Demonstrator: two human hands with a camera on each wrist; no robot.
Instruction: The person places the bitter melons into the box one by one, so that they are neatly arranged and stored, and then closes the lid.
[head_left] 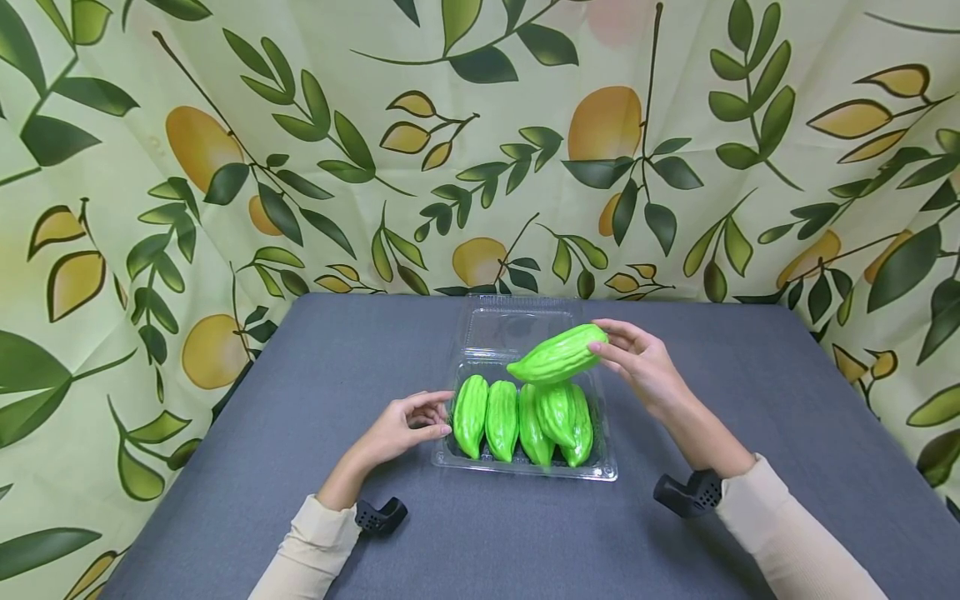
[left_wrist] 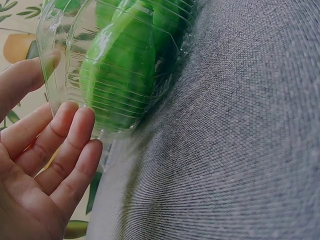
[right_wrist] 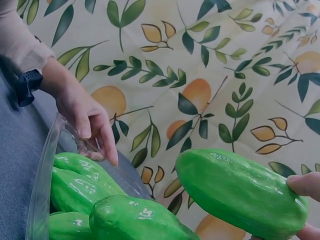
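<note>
A clear plastic clamshell box lies with its lid folded back on the grey table. Several bright green, ribbed bitter melons fill it side by side, one resting over others at the right. My right hand pinches another bitter melon by its blunt end, its pointed tip to the left, held above the box. In the right wrist view only fingertips show on that melon. My left hand is at the box's left side, relaxed fingers touching its wall.
The transparent lid lies toward the back of the grey table. A leaf-and-fruit patterned cloth hangs behind and along the sides. Black wrist devices sit under both forearms.
</note>
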